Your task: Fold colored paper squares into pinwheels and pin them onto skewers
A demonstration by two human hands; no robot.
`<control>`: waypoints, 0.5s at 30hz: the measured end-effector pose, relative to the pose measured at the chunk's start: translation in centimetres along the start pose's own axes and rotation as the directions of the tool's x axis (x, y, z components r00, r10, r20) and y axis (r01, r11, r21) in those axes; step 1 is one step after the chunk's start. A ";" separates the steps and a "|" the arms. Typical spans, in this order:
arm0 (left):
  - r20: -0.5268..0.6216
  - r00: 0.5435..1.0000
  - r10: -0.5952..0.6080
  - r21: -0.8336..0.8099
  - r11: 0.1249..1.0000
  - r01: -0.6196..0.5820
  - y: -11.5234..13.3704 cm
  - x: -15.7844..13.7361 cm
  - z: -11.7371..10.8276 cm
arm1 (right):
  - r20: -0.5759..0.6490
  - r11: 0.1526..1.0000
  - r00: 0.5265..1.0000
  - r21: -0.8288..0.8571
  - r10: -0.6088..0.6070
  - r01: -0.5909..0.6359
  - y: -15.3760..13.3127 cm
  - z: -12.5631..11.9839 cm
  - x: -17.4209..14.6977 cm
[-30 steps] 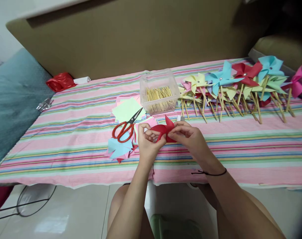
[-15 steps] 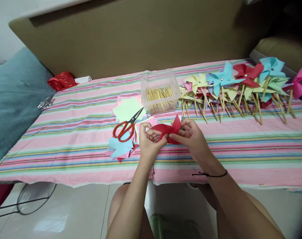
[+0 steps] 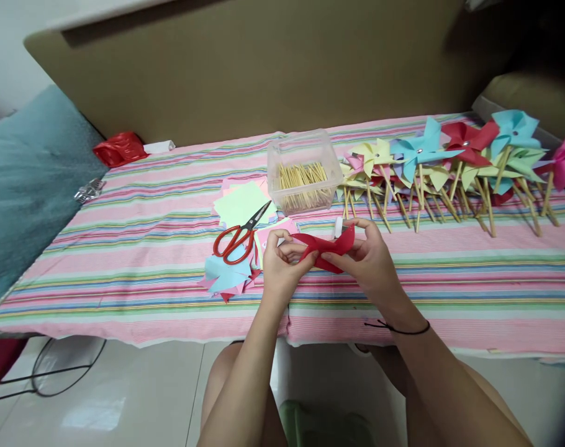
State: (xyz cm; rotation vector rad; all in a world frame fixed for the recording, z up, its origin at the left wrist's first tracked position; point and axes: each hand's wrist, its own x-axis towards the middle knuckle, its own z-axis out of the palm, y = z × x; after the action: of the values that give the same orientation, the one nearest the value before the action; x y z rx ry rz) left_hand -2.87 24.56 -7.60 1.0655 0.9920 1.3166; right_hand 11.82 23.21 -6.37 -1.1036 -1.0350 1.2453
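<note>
A red paper pinwheel (image 3: 326, 248) with its corners folded inward is held up between my two hands. The thumb and fingers of my left hand (image 3: 285, 257) pinch its left side. My right hand (image 3: 369, 254) pinches the right side, its thumb near the paper's middle. Behind the paper, close to the right fingers, a small white and grey object (image 3: 339, 227) shows in part; its kind is unclear. Left of my hands lie red-handled scissors (image 3: 238, 239), resting on green paper squares (image 3: 240, 202) and blue cut paper (image 3: 224, 273).
A clear plastic box (image 3: 326, 164) of short bamboo sticks (image 3: 302, 177) stands beyond my hands. Several finished pinwheels (image 3: 420, 150) on sticks lie at the right. At the far left are a red plastic bag (image 3: 120, 149), a white roll (image 3: 159, 147) and a blue cushion (image 3: 35, 180).
The red paper's upright right corner has come down and curls inward under my right hand. A white piece now shows behind it. The view has shifted slightly.
</note>
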 end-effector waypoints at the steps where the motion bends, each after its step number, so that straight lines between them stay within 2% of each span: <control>1: 0.000 1.000 -0.010 0.001 1.000 0.010 0.0 0.0 0.0 | -0.004 1.000 1.000 -0.005 -0.010 0.010 0.0 0.0 0.0; 7: -0.025 1.000 0.002 0.025 1.000 -0.001 0.0 -0.1 0.1 | -0.021 0.998 0.998 -0.034 -0.051 0.051 0.6 0.0 -0.1; 15: -0.064 0.996 0.058 0.047 0.997 -0.055 0.0 -0.2 0.2 | -0.029 0.998 0.999 -0.046 -0.039 0.037 0.3 0.2 0.0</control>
State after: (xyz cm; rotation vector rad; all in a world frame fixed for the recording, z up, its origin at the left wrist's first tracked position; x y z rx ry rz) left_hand -2.64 24.32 -7.54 1.0982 1.0515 1.3881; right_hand 11.56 23.17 -6.58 -1.1294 -1.0615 1.1768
